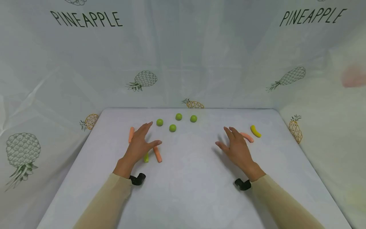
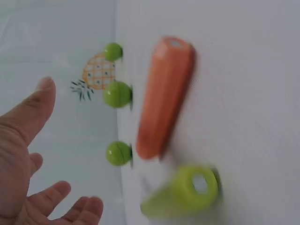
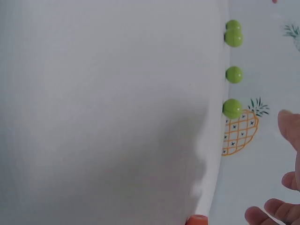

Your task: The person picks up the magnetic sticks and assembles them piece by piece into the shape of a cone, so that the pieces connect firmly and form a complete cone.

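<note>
My left hand [image 1: 138,143] hovers over the left of the table, thumb spread from straight fingers, holding nothing. Beneath and beside it lie an orange carrot-like stick [image 1: 157,154], a yellow-green tapered piece [image 1: 146,157] and a second orange stick [image 1: 131,134], partly hidden. In the left wrist view, one orange stick [image 2: 165,98] is faceted, and the yellow-green piece [image 2: 187,192] has a pale flat end. My right hand [image 1: 237,148] hovers on the right, fingers extended and holding nothing. Just beyond it are a salmon-orange curved piece [image 1: 247,137], partly covered, and a yellow banana-shaped piece [image 1: 255,131].
Several green balls, among them one nearer ball [image 1: 172,128] and one on the right [image 1: 193,118], sit towards the back of the white table [image 1: 188,190]. A pineapple-printed white sheet [image 1: 200,47] rises behind the table and along its sides.
</note>
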A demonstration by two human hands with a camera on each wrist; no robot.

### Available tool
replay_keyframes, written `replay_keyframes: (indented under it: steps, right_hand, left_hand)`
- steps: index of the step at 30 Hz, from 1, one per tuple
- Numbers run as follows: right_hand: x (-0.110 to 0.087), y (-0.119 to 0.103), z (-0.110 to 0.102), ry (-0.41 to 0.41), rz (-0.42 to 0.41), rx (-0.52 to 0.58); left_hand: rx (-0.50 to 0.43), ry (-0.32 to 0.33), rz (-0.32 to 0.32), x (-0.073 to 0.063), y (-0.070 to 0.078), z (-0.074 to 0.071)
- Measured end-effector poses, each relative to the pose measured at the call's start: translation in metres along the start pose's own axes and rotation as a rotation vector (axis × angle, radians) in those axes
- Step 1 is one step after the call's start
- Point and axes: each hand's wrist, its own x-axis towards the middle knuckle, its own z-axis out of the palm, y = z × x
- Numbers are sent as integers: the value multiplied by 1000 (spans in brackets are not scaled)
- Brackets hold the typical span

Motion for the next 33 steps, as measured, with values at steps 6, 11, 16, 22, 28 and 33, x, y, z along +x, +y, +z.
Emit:
replay_keyframes:
  steps: [6,11,16,22,28,33]
  right_hand:
    - [-2,-2,3,-9,107,212]
    - [-5,1,6,-65,228,292]
    - [-7,9,3,-97,285,310]
    - [-12,25,-6,-31,278,300]
    - [-19,38,-19,2,308,269]
    - [-26,48,-27,-63,377,298]
  left_hand:
    - [-279,-26,-115,22,16,12]
    - [-351,-31,-150,40,23,29]
    - [-373,-16,-133,52,26,44]
    - [-346,-4,-129,58,33,57]
    - [-328,1,-129,61,35,64]
    - [-316,4,-138,64,35,68]
